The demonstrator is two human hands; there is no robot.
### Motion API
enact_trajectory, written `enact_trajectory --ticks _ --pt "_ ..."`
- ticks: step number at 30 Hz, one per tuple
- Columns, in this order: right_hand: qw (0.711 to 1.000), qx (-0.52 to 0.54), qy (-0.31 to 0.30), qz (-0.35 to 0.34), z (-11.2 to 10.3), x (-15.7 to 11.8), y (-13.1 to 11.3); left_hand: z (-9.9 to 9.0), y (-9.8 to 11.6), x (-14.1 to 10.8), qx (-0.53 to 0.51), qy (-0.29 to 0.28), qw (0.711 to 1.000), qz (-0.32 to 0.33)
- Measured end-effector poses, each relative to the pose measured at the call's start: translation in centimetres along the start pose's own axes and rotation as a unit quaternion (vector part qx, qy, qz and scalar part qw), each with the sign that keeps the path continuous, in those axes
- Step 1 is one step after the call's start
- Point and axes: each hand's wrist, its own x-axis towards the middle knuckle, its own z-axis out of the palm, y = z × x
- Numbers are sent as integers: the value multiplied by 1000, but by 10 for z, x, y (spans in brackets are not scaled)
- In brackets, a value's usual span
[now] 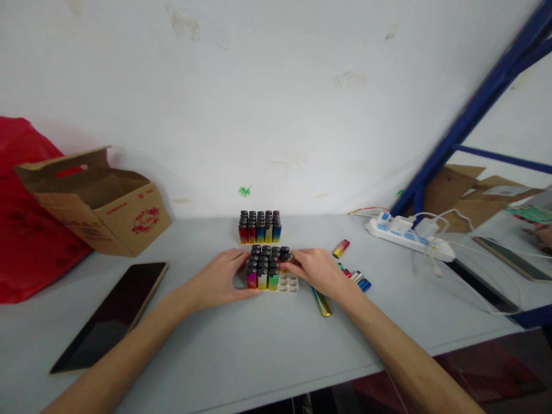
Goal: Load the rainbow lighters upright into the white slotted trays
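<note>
A white tray (pixel 292 283) with round-cornered pockets stands on the table, partly filled with upright lighters (pixel 263 278) in several colours with black tops. My left hand (pixel 221 277) grips the tray at its left end, thumb along the front and fingers behind. At the right side, my right hand (pixel 317 269) pinches a black-topped lighter (pixel 288 258) over the pockets; its lower part is hidden by the fingers. Several pockets at the front right hold nothing. Behind the tray stands a second block of upright lighters (pixel 260 233).
Loose lighters (pixel 364 284) lie right of my right hand, with a gold-and-blue one (pixel 322 303) below it. A tablet (pixel 112 313), cardboard box (pixel 125 215) and red bag (pixel 21 213) are left. A power strip (pixel 409 237) with cables lies right, near a blue frame (pixel 463 123).
</note>
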Motion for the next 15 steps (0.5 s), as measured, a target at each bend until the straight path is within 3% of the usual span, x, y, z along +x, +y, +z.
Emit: enact_trajectory --ticks 3,6,10,13,15 --pt "999 34 8 -7 -6 -2 11 2 -3 0 0 3 1000 -9" --pt "996 65 58 -1 -15 -5 38 3 -5 1 8 2 1000 -16" --pt "987 40 132 79 -29 -12 83 3 -5 2 21 5 1000 -23" --pt "985 54 119 114 -40 -21 106 3 -4 2 17 6 1000 -17" --pt "987 99 67 105 -46 -27 112 3 -4 2 17 7 1000 -18"
